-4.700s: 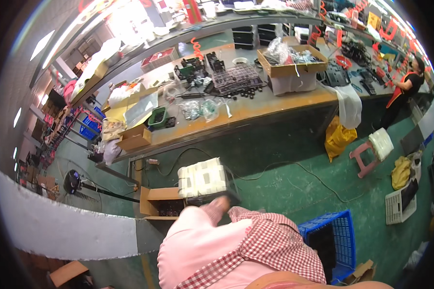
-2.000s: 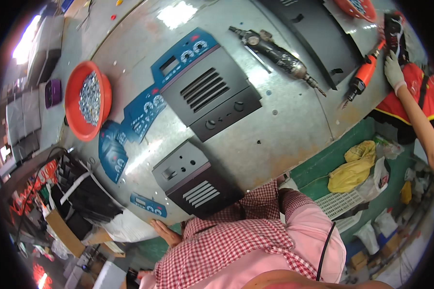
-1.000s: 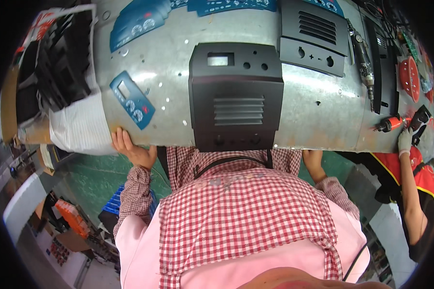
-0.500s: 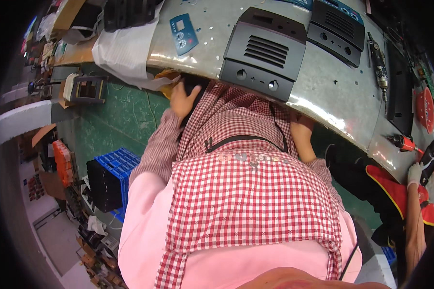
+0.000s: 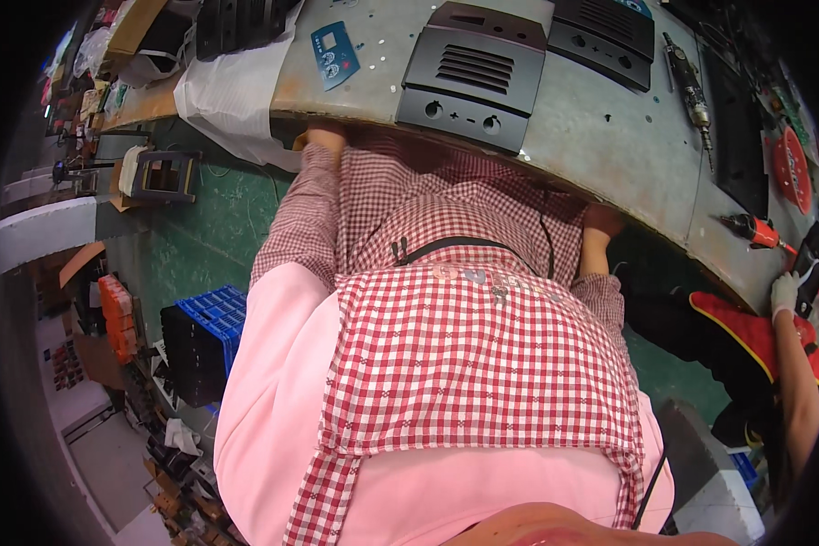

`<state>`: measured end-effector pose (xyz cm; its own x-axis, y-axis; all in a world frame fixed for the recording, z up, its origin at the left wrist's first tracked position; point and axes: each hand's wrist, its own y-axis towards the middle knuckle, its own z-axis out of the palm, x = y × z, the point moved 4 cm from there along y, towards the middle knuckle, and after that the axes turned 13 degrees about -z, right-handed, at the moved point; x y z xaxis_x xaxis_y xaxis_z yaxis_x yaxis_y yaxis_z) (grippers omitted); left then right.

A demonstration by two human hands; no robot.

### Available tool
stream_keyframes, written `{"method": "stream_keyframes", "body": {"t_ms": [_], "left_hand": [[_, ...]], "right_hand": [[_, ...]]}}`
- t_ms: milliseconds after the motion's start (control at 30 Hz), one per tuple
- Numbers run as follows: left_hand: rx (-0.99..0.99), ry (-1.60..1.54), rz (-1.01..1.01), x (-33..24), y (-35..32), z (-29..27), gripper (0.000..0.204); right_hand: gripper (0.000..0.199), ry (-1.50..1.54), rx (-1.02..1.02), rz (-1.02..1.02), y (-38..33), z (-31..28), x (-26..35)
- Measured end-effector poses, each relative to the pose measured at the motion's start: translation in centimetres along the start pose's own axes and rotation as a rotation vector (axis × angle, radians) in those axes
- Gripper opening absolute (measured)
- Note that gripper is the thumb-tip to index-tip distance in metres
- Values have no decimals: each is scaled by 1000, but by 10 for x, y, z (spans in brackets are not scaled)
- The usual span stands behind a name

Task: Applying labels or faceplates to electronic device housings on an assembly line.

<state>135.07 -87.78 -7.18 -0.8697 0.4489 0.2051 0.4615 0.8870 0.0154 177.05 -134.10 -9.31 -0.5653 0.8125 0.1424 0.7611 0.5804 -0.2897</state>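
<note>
My left hand (image 5: 326, 136) reaches under the near edge of the metal table (image 5: 337, 103), beside a white foam sheet (image 5: 227, 105). Only its back by the wrist shows; the fingers are out of sight beneath the edge. My right hand (image 5: 602, 221) also goes in below the table edge, further right, with its fingers hidden in shadow. Whether either one holds anything cannot be made out. Above, on the tabletop between them, lies a dark grey slotted panel (image 5: 476, 68) with two round holes. A blue control-face sheet (image 5: 335, 56) lies left of it.
A second slotted panel (image 5: 601, 41) lies behind. To the right are an inline power screwdriver (image 5: 690, 96), a red-and-black power tool (image 5: 753, 229) and a red oval plate (image 5: 793, 168). A co-worker's gloved hand (image 5: 785, 293) is at the far right. A blue crate (image 5: 211, 309) stands left.
My left hand, earlier visible with its thumb apart at the table edge, has gone further under it. My right hand has shifted outward to the right. The view has moved slightly.
</note>
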Motion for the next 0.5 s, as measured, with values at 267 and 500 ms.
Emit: {"method": "stream_keyframes", "body": {"t_ms": [267,500], "left_hand": [[617,-811,-389,110,-66,70,39],[34,-503,-195,59,-92,67,61]], "right_hand": [[23,572,-214,-490,-108,-63,37],[16,755,-197,-758,-161,-193,188]]}}
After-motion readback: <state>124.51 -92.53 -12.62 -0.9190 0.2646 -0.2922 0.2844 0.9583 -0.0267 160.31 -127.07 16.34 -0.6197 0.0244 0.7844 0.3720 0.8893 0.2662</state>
